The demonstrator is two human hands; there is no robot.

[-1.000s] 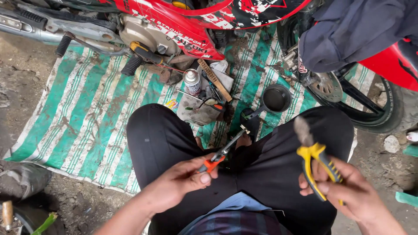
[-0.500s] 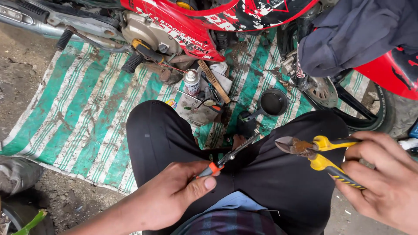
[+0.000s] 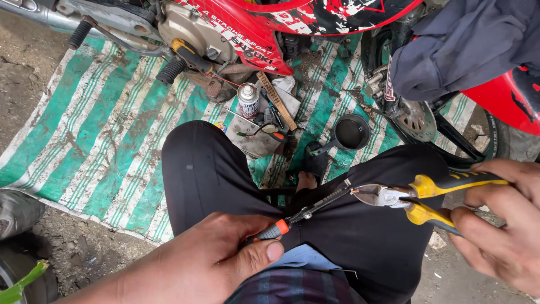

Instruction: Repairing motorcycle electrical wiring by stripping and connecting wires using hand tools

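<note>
In the head view, our left hand [image 3: 205, 264] sits at 7 o'clock, its grip clamped on a thin tool [image 3: 306, 213] with an orange and black handle; the metal shaft runs up toward 2 o'clock across our black trousers [image 3: 208, 174]. Our right hand [image 3: 500, 219] is at 4 o'clock, its grip clamped on the yellow handles of the pliers [image 3: 410, 197], whose grey jaws point toward 9 o'clock and meet the tip of the thin tool near the middle. Whether the jaws pinch anything there we cannot tell.

Beyond our knees, toward 12 o'clock, a spray can [image 3: 248, 100] stands upright on a green and white striped mat [image 3: 95, 129], just beside a brush [image 3: 277, 100] and a grey rag [image 3: 256, 141]. A small black pan [image 3: 351, 132] lies at 1 o'clock on the mat. A red motorbike [image 3: 281, 22] spans the top, with its wheel [image 3: 416, 121] at 2 o'clock and a dark blue cloth [image 3: 467, 45] draped over it. A grey shoe [image 3: 17, 211] is at 9 o'clock.
</note>
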